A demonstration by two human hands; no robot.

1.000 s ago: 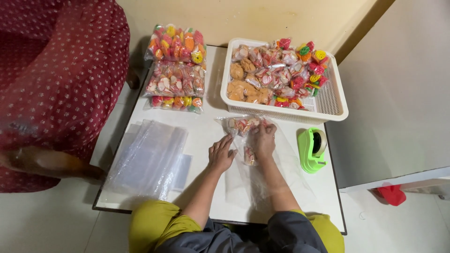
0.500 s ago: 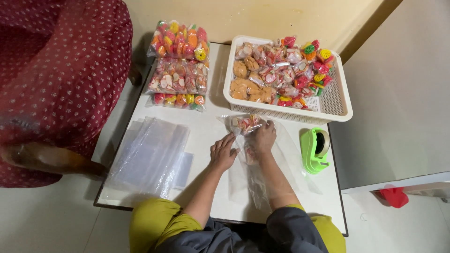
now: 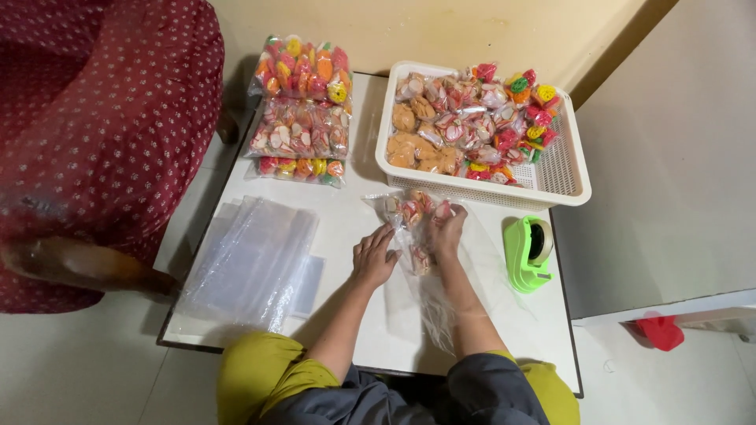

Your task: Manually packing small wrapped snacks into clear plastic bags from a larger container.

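At frame centre, the right hand [image 3: 445,230], inside the clear plastic bag [image 3: 429,271], grips small snack packets [image 3: 409,209]; the left hand [image 3: 372,257] lies flat, fingers open, pinning the bag's edge. Best keep that edge flat, below the white basket [image 3: 561,169].

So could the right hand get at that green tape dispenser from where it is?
Probably yes: the green tape dispenser stands just beside the right hand with bare table between, though that hand is inside a clear bag.
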